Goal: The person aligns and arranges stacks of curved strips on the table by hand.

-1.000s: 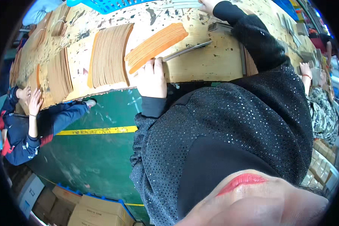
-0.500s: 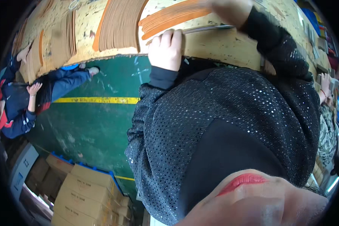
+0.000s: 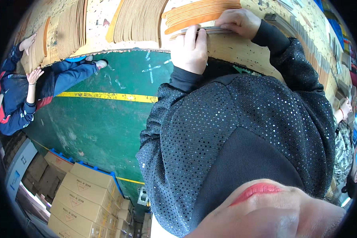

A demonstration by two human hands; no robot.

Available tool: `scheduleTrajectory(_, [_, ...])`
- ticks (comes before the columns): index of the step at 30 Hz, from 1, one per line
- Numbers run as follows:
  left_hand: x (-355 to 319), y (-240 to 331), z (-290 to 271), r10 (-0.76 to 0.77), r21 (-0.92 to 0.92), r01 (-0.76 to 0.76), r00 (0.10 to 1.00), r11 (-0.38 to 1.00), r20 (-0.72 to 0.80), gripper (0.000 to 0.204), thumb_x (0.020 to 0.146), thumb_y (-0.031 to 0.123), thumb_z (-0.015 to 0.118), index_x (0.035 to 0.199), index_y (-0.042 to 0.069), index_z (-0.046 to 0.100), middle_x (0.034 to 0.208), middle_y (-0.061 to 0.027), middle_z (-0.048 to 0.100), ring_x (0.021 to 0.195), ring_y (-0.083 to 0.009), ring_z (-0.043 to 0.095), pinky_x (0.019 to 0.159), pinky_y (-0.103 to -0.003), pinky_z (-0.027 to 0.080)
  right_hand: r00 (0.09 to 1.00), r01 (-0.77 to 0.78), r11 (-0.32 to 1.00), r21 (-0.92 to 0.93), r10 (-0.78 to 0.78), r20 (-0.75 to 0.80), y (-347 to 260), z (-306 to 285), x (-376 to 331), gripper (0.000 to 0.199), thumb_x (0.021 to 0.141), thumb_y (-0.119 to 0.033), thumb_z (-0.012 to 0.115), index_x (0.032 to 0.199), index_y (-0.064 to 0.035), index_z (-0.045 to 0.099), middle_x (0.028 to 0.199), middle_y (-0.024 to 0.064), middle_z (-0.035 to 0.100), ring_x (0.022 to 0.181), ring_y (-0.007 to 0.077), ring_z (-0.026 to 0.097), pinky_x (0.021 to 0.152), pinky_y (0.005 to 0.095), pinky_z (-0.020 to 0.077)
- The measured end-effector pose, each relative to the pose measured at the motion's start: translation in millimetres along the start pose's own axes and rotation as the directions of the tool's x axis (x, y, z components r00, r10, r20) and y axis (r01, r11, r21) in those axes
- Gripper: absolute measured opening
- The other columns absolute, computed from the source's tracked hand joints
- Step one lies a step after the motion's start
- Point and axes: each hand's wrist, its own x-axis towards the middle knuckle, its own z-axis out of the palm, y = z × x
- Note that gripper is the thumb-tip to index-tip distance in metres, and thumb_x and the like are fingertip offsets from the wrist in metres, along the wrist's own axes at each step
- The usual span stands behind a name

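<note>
Near the edge of the worktable (image 3: 232, 45), a few thin, flat grey and brown strips (image 3: 216, 31) lie lengthwise between my hands. My left hand (image 3: 189, 51) has its fingers bent over the strips' left end, gripping it. At the right end, my right hand (image 3: 242, 23) pinches the same strips between thumb and fingers. Just beyond them is a fanned stack of orange-edged strips (image 3: 202, 16), close to my right fingers. What the strips are made of cannot be made out.
Stacks of brown strips (image 3: 141, 23) stand left along the table, more grey-brown strips (image 3: 315, 55) to the right. A co-worker (image 3: 18, 89) at far left has both hands at a stack; another person (image 3: 343, 135) is at far right. Cardboard boxes (image 3: 83, 182) are piled on the green floor (image 3: 107, 127).
My right hand, blurred before over the orange-edged stack, has come down and left onto the strips' right end. My left hand stays on their left end. The whole view has shifted slightly.
</note>
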Motion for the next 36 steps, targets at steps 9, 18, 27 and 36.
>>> scheduleTrajectory(9, [6.6, 1.6, -5.0, -0.005, 0.057, -0.003, 0.988, 0.998, 0.152, 0.034, 0.081, 0.01, 0.069, 0.115, 0.011, 0.072, 0.114, -0.0046, 0.069, 0.083, -0.0263, 0.063, 0.078, -0.039, 0.053, 0.997, 0.044, 0.999, 0.017, -0.045, 0.066, -5.4, -6.7, 3.9, 0.016, 0.096, -0.011, 0.067, 0.111, -0.0068, 0.073, 0.104, 0.011, 0.073, 0.098, 0.0306, 0.07, 0.087, 0.038, 0.057])
scheduleTrajectory(18, [11.4, 8.8, -9.9, -0.051, 0.097, 0.03, 0.971, 0.995, 0.232, 0.032, 0.083, 0.01, 0.065, 0.114, 0.011, 0.071, 0.111, -0.0044, 0.068, 0.091, -0.0275, 0.064, 0.08, -0.039, 0.055, 0.968, 0.03, 0.777, -0.629, -0.178, -0.174, -31.2, -2.4, 16.2, 0.003, 0.083, -0.016, 0.063, 0.081, -0.0151, 0.062, 0.082, 0.006, 0.061, 0.085, 0.0255, 0.064, 0.07, 0.0388, 0.0558])
scheduleTrajectory(27, [11.1, 7.7, -5.1, -0.062, 0.107, 0.046, 0.987, 0.993, 0.147, 0.032, 0.083, 0.01, 0.065, 0.115, 0.01, 0.07, 0.118, -0.0071, 0.067, 0.095, -0.0294, 0.064, 0.083, -0.04, 0.055, 0.985, -0.002, 0.974, -0.227, -0.037, -0.167, -28.0, -15.2, 12.9, 0.005, 0.087, -0.016, 0.067, 0.091, -0.0136, 0.068, 0.084, 0.0105, 0.067, 0.083, 0.0314, 0.068, 0.071, 0.0424, 0.0564])
scheduleTrajectory(36, [15.0, 5.4, -5.4, -0.033, 0.086, 0.015, 0.974, 0.996, 0.222, 0.031, 0.082, 0.01, 0.065, 0.113, 0.012, 0.069, 0.117, -0.006, 0.068, 0.095, -0.03, 0.065, 0.085, -0.042, 0.054, 0.995, 0.067, 0.99, -0.121, -0.076, -0.07, -0.9, -7.1, 8.6, 0.016, 0.094, -0.014, 0.066, 0.109, -0.0096, 0.069, 0.103, 0.0102, 0.071, 0.099, 0.0306, 0.07, 0.086, 0.0395, 0.0565])
